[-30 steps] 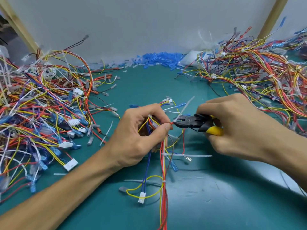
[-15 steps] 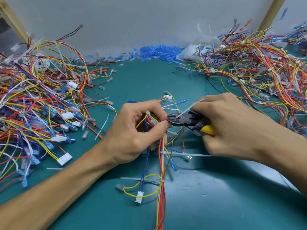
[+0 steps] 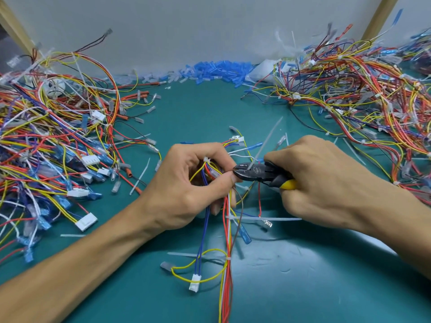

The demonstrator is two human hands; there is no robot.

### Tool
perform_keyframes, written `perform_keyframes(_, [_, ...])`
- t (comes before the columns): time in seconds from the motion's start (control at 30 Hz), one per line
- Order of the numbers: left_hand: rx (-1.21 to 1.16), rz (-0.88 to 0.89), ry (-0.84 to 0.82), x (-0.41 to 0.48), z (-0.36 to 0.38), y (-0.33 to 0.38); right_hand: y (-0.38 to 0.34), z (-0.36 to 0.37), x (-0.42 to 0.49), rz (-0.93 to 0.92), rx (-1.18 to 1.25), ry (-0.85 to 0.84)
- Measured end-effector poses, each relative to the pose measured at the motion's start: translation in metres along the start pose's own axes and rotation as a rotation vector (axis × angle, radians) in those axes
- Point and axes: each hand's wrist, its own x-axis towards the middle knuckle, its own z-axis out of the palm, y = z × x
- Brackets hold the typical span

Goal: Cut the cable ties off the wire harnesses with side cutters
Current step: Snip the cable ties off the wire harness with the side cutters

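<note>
grip comes first here: the left hand (image 3: 186, 190) has its fingers curled round a slim harness (image 3: 227, 231) of red, yellow and blue wires near the middle of the teal cutting mat (image 3: 303, 287), with thumb and forefinger pinching the bundle right at the spot being worked. the right hand (image 3: 326, 183) is wrapped firmly round the yellow-and-black handles of the dark steel side cutters (image 3: 256, 172), whose nose points toward 9 o'clock and touches the left thumb tip. the jaws look closed or nearly so, but whether the strap sits between them cannot be told. a long translucent white cable tie (image 3: 268, 141) slants away from the cutter head toward 1 o'clock. the cut will probably go best with only one tip slid under the loop, flat face to the strap and clear of the insulation, then a single firm squeeze. the thumb sits very close to the blades and would be safer drawn back a little. a second tie (image 3: 279, 219) lies across the wires at 6 o'clock from the cutters, and a third tie (image 3: 228, 259) cinches the harness lower down. tangled heaps of wire lie at 9 o'clock (image 3: 46, 148) and at 2 o'clock (image 3: 361, 101).
</note>
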Motion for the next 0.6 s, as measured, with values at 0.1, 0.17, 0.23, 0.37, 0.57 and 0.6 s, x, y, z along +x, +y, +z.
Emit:
perform_keyframes(0.1, [-0.008, -0.002, -0.005, -0.0001, -0.0002, -0.0009, -0.0006, -0.0010, 0.0000, 0.001, 0.013, 0.000])
perform_keyframes(0.17, [-0.009, -0.005, -0.008, 0.0003, 0.0001, -0.0012, -0.0003, -0.0005, 0.0001, 0.006, 0.022, -0.004])
perform_keyframes(0.23, [-0.016, -0.011, -0.010, 0.0001, 0.0002, -0.0014, 0.0003, 0.0010, -0.0005, 0.011, 0.026, -0.009])
perform_keyframes(0.37, [-0.012, -0.017, -0.015, 0.0005, -0.0002, -0.0007, 0.0018, 0.0040, -0.0017, 0.012, 0.035, -0.009])
perform_keyframes(0.57, [-0.034, -0.011, -0.013, 0.0007, -0.0005, 0.0011, 0.0048, 0.0045, 0.0030, -0.012, 0.031, -0.029])
perform_keyframes(0.6, [-0.030, -0.016, -0.006, 0.0013, -0.0007, 0.0011, 0.0043, 0.0053, 0.0025, -0.023, 0.043, -0.034])
